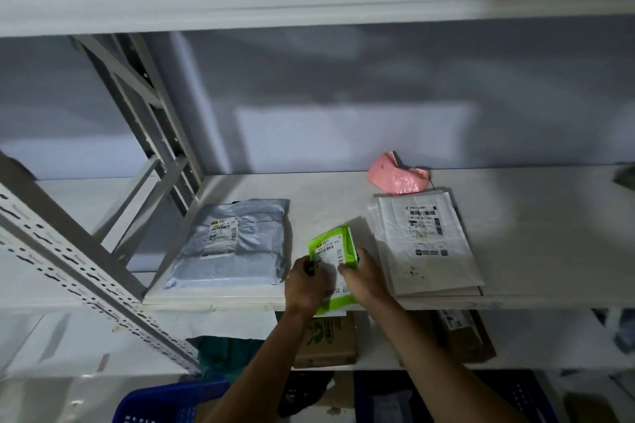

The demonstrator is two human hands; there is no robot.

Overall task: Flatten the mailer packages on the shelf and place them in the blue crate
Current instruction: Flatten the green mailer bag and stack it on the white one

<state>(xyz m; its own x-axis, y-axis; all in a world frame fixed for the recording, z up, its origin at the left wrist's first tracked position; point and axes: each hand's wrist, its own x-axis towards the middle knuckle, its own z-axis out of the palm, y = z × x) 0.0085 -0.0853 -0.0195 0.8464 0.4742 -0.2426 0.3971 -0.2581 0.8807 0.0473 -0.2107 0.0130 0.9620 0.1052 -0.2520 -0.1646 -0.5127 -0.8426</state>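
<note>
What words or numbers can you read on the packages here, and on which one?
None reads clearly.
Grey mailer: label too blurred.
Green mailer: label too blurred.
White mailer: barcodes and print too small.
Pink mailer: one dark mark, unclear.
Cardboard box: green logo, unreadable.

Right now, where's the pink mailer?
Head view: the pink mailer sits at the back of the shelf, right of centre, just behind the white mailer.

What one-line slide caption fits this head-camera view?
Left hand and right hand hold a green mailer on the shelf, between a grey mailer and a white mailer.
</note>
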